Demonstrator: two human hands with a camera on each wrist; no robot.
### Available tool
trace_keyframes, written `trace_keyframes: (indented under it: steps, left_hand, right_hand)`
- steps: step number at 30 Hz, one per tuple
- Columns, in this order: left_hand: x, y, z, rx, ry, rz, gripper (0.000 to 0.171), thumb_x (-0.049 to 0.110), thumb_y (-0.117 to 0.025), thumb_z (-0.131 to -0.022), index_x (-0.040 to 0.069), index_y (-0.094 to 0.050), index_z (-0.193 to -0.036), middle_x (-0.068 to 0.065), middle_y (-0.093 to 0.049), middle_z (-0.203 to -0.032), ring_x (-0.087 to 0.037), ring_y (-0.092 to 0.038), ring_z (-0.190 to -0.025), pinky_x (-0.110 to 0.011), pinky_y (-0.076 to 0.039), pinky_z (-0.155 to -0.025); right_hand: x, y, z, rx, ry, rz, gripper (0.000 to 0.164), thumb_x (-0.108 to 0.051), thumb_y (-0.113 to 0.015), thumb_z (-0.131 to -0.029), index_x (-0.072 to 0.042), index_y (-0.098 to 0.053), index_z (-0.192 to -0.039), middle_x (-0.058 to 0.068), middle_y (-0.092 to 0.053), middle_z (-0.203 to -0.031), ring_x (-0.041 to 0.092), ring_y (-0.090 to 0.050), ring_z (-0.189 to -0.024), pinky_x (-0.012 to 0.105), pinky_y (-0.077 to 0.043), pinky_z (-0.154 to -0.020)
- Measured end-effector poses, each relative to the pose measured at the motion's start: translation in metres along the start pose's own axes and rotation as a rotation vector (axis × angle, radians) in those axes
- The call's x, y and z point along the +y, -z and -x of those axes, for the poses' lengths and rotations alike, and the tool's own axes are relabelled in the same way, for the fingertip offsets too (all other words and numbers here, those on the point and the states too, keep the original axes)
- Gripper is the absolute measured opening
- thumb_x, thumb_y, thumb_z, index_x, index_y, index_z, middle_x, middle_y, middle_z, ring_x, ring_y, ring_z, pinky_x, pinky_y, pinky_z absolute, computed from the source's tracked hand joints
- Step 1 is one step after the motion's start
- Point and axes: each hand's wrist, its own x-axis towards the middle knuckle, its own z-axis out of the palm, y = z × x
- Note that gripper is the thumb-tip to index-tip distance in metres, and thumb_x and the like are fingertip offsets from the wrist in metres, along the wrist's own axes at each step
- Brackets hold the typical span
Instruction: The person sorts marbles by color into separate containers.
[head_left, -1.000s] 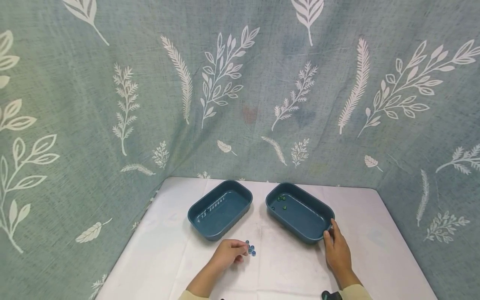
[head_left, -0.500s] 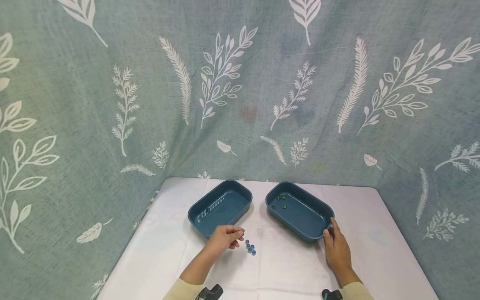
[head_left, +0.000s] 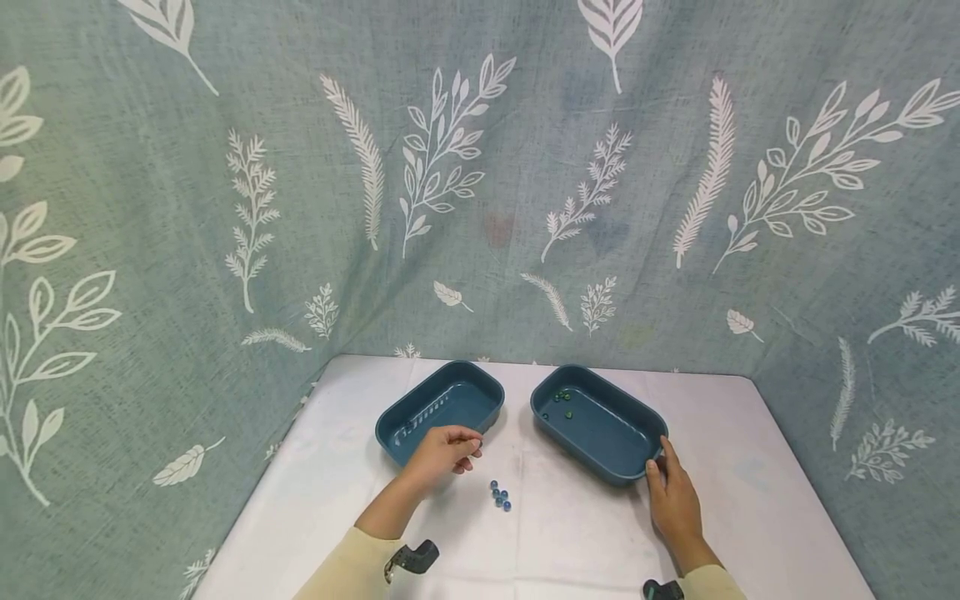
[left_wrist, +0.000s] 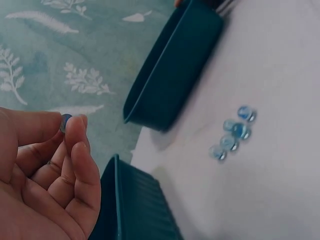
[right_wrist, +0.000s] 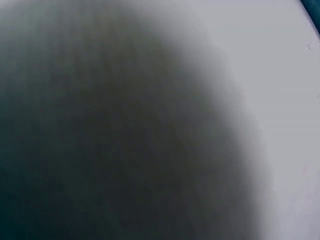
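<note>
Pinched a dark marble [left_wrist: 65, 121] with the left hand [head_left: 442, 452], fingertips drawn in to its width, beside the near side of the left tray [head_left: 463, 402]; touched the near corner of the right tray [head_left: 607, 435] with the right hand [head_left: 675, 497], thumb and fingers apart; saw five blue marbles [left_wrist: 229, 142] on the white cloth [head_left: 585, 542]

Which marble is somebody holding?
The marble pinched by the left hand; five blue marbles lie on the white cloth, green marbles in a tray.
</note>
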Motion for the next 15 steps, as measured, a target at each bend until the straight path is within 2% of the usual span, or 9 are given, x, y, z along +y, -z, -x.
trace_keyframes:
  steps: [10, 15]
  left_hand:
    - [-0.005, 0.014, -0.02, 0.038, 0.057, -0.016, 0.026, 0.015, -0.06, -0.097, -0.003, -0.066, -0.115, -0.011, -0.07, -0.093, -0.017, -0.063, -0.07, -0.032, -0.056, -0.066]
    - [-0.009, 0.019, -0.027, 0.061, 0.06, -0.003, 0.026, 0.015, -0.06, -0.098, -0.001, -0.065, -0.117, -0.007, -0.07, -0.092, -0.019, -0.064, -0.071, -0.031, -0.056, -0.067]
  right_hand:
    - [0.001, -0.001, -0.001, 0.009, 0.002, -0.003, 0.056, -0.036, -0.037, -0.106, -0.014, -0.022, -0.155, 0.028, -0.049, -0.136, 0.047, -0.043, -0.126, 0.062, -0.03, -0.105]
    - [0.002, -0.002, 0.0, 0.004, 0.011, -0.007, 0.057, -0.037, -0.036, -0.106, -0.014, -0.021, -0.156, 0.029, -0.049, -0.135, 0.048, -0.043, -0.126, 0.062, -0.031, -0.103]
